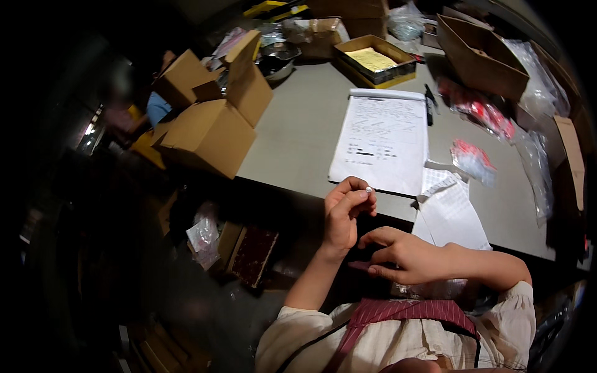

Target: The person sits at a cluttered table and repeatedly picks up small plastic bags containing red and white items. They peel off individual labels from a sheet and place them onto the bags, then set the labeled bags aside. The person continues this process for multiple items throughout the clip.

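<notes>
My left hand (346, 210) is raised in front of the table's near edge. Its thumb and fingertips pinch a small whitish, shiny piece (369, 189), too small to name. Just below and to the right is my right hand (407, 255), its loosely bent fingers apart and pointing left, with nothing seen in them. A pad of paper (380, 140) with handwriting lies on the table beyond the left hand. Loose white sheets (453, 214) overlap the table edge beyond my right forearm.
On the grey table (298, 118), an open cardboard box (208, 133) stands at left. Black pens (430, 102) lie beside the pad. Clear bags with red contents (474, 160) are at right, below a brown open box (482, 59). At the back sits a tray with yellow paper (373, 60).
</notes>
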The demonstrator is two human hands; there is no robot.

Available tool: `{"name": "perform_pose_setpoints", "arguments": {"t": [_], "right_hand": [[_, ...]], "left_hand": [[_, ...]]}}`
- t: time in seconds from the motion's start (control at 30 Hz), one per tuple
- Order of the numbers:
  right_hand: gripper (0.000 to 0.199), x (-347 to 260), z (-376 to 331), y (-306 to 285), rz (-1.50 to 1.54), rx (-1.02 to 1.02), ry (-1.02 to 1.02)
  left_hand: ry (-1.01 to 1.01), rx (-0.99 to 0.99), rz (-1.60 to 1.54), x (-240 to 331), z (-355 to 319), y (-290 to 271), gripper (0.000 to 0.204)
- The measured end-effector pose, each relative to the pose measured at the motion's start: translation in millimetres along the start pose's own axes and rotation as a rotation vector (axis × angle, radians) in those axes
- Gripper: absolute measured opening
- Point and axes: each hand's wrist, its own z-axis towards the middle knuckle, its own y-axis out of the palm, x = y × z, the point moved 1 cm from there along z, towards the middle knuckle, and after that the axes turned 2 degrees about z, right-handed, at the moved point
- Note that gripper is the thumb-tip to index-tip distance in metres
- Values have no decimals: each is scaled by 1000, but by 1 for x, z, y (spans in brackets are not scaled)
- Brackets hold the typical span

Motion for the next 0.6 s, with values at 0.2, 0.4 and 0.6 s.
{"name": "perform_pose_setpoints", "arguments": {"t": [0.2, 0.4, 0.6], "right_hand": [[22, -14, 15, -17, -72, -83, 45], [18, -33, 14, -51, -34, -40, 172], [39, -30, -4, -35, 70, -74, 33]], "left_hand": [[48, 51, 91, 17, -1, -7, 8], [84, 40, 154, 23, -2, 4, 8], [49, -56, 192, 27, 15, 25, 9]]}}
